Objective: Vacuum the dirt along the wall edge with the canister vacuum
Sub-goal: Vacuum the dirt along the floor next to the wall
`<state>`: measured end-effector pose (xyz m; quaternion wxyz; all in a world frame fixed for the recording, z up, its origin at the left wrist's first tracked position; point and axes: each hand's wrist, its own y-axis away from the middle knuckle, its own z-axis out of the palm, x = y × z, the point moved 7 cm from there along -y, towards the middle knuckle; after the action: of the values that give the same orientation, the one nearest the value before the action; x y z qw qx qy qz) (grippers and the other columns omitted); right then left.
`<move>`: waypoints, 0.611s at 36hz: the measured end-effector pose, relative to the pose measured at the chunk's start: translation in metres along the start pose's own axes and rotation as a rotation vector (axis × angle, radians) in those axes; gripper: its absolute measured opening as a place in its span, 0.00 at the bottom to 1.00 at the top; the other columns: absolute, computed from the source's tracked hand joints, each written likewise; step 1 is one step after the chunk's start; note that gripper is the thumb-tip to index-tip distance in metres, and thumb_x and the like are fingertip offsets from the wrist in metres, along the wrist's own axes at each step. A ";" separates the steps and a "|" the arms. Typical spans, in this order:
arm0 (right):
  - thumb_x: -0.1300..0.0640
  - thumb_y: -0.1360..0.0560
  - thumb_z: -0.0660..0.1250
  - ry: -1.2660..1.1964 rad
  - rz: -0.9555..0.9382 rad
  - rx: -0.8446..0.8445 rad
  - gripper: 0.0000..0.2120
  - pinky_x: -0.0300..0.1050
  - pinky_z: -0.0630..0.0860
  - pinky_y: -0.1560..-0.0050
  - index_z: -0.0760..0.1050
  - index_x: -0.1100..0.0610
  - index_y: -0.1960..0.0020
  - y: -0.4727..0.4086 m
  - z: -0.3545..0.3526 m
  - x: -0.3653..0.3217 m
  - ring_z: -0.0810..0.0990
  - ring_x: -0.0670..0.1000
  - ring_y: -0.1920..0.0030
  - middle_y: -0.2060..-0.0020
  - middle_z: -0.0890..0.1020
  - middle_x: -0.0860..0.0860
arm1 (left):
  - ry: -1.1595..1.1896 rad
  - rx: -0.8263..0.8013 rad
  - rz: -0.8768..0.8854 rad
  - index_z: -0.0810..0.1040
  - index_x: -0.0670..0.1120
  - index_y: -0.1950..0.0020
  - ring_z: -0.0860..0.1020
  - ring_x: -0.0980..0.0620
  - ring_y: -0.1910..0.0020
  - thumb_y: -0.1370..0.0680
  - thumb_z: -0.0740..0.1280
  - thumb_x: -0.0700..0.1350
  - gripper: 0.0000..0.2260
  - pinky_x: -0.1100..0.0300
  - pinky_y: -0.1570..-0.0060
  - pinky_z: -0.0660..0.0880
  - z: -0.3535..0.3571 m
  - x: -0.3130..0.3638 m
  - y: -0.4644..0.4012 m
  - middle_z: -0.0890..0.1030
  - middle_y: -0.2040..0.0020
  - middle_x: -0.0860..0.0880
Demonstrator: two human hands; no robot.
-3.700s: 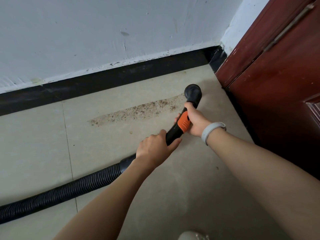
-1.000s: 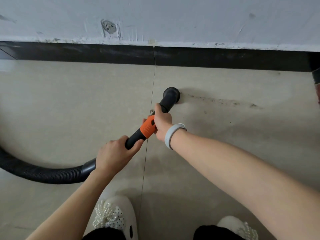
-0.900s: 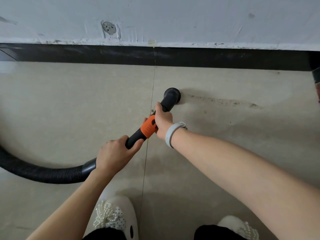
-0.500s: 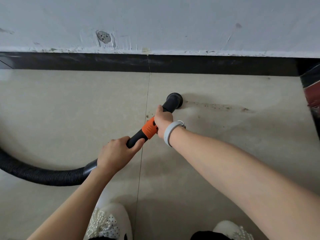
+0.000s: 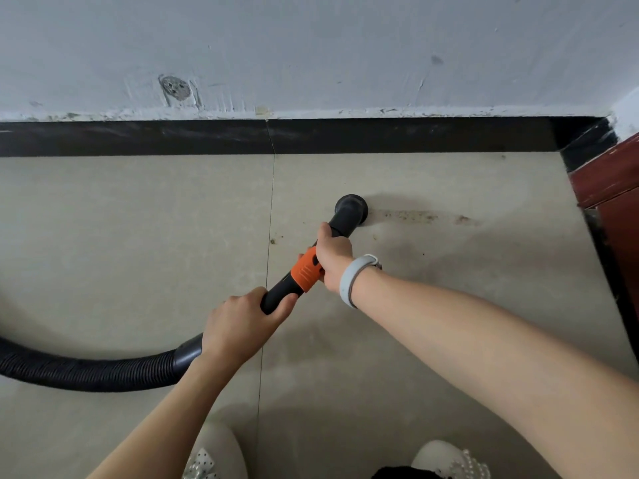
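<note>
The black round vacuum nozzle (image 5: 351, 206) presses on the beige floor tile, at the left end of a thin brown dirt streak (image 5: 423, 216). An orange collar (image 5: 306, 270) sits on the black wand. My right hand (image 5: 332, 257) grips the wand just behind the nozzle, a grey band on its wrist. My left hand (image 5: 238, 326) grips the wand lower down, where the ribbed black hose (image 5: 90, 373) joins. A few dirt specks (image 5: 273, 241) lie by the tile joint.
A black skirting board (image 5: 380, 134) runs under the white wall (image 5: 311, 50). A dark red door (image 5: 619, 216) stands at the right, at the corner. My two white shoes (image 5: 214, 454) show at the bottom edge. The hose curves off to the left.
The wide dirt band from 3.7 s ago is now a thin streak. Over the last second the nozzle has crept rightward along it, shortening it. Both hands keep their grip.
</note>
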<state>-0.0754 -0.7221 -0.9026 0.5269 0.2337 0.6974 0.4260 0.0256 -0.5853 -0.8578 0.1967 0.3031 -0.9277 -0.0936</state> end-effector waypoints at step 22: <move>0.45 0.18 0.58 -0.315 0.037 0.250 0.18 0.51 0.81 0.53 0.69 0.60 0.57 -0.027 -0.160 -0.015 0.82 0.53 0.65 0.65 0.79 0.54 | -0.087 -0.225 0.277 0.68 0.50 0.67 0.74 0.52 0.69 0.29 0.52 0.73 0.26 0.59 0.71 0.64 0.040 0.142 -0.048 0.74 0.70 0.53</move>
<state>-0.2160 -0.8034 -0.9039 0.5883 0.3739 0.6494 0.3041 -0.0714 -0.7067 -0.8646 0.2003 0.1444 -0.9518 -0.1820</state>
